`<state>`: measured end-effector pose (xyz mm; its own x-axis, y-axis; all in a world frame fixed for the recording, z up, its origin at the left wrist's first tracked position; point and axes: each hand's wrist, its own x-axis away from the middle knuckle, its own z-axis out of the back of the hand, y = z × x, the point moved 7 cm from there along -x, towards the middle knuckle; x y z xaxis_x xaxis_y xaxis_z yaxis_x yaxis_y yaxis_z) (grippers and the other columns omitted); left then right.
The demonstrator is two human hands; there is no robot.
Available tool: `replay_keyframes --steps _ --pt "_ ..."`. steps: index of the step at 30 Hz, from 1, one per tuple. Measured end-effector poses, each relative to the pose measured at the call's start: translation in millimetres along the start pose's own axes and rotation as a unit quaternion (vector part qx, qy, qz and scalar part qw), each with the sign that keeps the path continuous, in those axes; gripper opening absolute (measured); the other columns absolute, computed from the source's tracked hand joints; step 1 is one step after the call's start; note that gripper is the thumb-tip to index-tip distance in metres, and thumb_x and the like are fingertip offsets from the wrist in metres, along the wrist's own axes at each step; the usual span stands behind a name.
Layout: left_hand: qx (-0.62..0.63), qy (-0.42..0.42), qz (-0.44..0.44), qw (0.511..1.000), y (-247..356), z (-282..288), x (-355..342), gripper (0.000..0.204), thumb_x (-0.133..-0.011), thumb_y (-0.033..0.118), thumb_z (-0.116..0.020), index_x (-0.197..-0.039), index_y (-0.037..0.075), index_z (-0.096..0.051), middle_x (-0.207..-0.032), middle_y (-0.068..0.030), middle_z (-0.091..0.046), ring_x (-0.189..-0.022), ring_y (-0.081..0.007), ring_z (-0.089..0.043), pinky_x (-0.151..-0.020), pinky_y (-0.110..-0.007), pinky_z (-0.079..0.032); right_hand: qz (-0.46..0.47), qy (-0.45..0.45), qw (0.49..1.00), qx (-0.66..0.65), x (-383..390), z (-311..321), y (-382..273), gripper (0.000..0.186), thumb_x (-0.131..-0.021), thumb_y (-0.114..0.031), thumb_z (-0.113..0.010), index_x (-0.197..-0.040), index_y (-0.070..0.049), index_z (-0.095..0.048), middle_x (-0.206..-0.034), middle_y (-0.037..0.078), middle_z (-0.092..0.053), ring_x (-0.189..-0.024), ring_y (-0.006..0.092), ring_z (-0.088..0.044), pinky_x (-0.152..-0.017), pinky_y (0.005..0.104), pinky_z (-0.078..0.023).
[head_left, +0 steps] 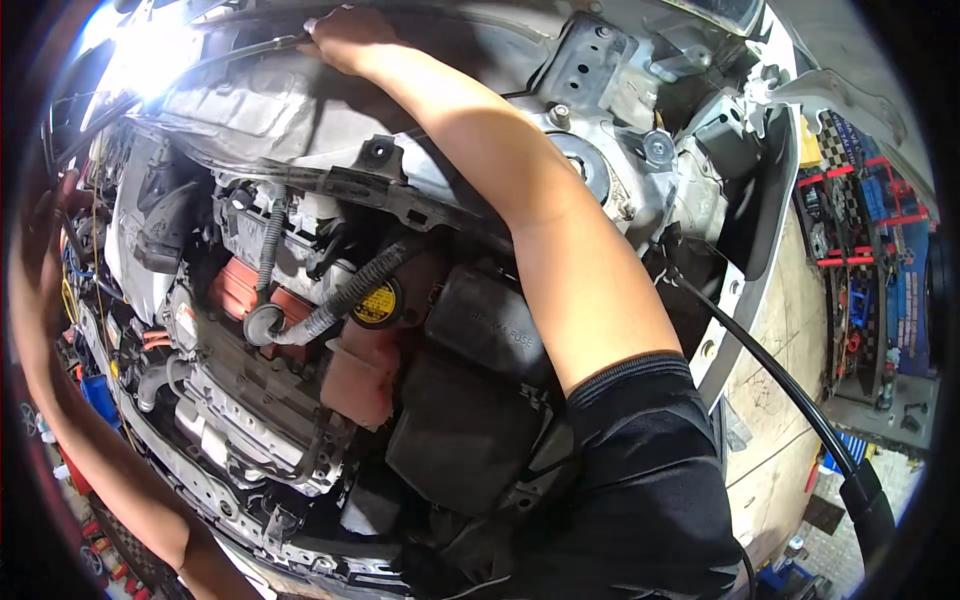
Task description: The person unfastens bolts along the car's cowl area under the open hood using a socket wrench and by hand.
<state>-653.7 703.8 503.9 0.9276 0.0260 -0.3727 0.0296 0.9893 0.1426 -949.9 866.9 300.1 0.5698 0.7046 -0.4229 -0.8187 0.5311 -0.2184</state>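
Note:
My right arm reaches across the open engine bay. At the far edge my right hand [350, 38] is closed around the end of a long, thin dark rod [235, 55], which slants down to the left past a bright glare. My left arm goes up along the left rim of the view. My left hand [48, 210] is dim and bent by the picture's edge beside the rod's lower end; its fingers are mostly hidden. Below the rod lies a grey metal cowl panel [250, 110] with a black trim strip along its near edge.
The bay holds a black fuse box cover [485, 320], a reservoir with a yellow-marked cap [375, 303], a ribbed black hose [350, 300] and an orange-red part [235, 287]. A black cable [790, 375] hangs over the right fender. Tool racks [860, 250] stand beyond it.

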Motion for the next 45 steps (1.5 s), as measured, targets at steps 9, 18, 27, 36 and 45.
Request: replay_keyframes --steps 9,18,27,36,45 --pt "0.085 0.068 0.001 0.994 -45.1 -2.2 6.7 0.049 -0.095 -0.002 -0.048 -0.143 0.003 -0.040 -0.134 -0.0156 -0.055 -0.122 -0.0226 -0.054 -0.105 -0.034 -0.040 0.022 0.004 0.999 0.046 -12.3 -14.9 -5.9 0.032 -0.096 -0.032 -0.050 -0.108 -0.008 -0.066 -0.110 0.014 -0.068 -0.106 0.0327 -0.063 -0.090 0.0450 -0.051" --pt "0.117 0.146 0.086 0.979 67.4 -39.7 -5.9 0.063 -0.095 0.027 -0.054 -0.148 0.000 -0.033 -0.154 -0.0204 -0.032 -0.145 -0.0277 -0.026 -0.117 -0.037 -0.018 -0.037 -0.065 0.981 -0.177 -1.0 27.0 27.4 0.049 -0.073 -0.024 -0.075 -0.118 -0.012 -0.057 -0.112 0.017 -0.065 -0.106 0.0332 -0.061 -0.088 0.0433 -0.050" --pt "0.445 0.562 0.097 0.691 61.8 -50.3 13.3 0.035 -0.100 0.022 -0.043 -0.096 -0.005 -0.065 -0.105 -0.0096 -0.065 -0.103 -0.0163 -0.054 -0.103 -0.034 -0.032 0.041 -0.073 0.988 -0.126 0.9 26.9 9.4 0.038 -0.085 -0.026 -0.068 -0.119 -0.010 -0.063 -0.115 0.018 -0.065 -0.112 0.0354 -0.059 -0.095 0.0433 -0.047" --pt "0.401 0.516 0.031 0.756 63.1 -55.5 3.2 0.038 -0.097 0.023 -0.040 -0.098 -0.004 -0.067 -0.097 -0.0161 -0.068 -0.098 -0.0218 -0.059 -0.097 -0.034 -0.036 0.039 -0.035 0.993 -0.102 7.0 25.5 14.0 0.040 -0.085 -0.027 -0.068 -0.121 -0.012 -0.063 -0.120 0.018 -0.063 -0.114 0.0349 -0.058 -0.097 0.0439 -0.045" --pt "0.224 0.364 -0.028 0.904 104.6 -42.4 8.8 0.030 -0.098 0.016 -0.059 -0.118 -0.006 -0.062 -0.105 -0.0109 -0.070 -0.096 -0.0129 -0.062 -0.087 -0.023 -0.047 0.090 0.020 0.993 -0.072 -5.3 -1.6 18.9 0.028 -0.086 -0.026 -0.066 -0.107 -0.006 -0.064 -0.106 0.019 -0.066 -0.108 0.0346 -0.061 -0.092 0.0456 -0.048"
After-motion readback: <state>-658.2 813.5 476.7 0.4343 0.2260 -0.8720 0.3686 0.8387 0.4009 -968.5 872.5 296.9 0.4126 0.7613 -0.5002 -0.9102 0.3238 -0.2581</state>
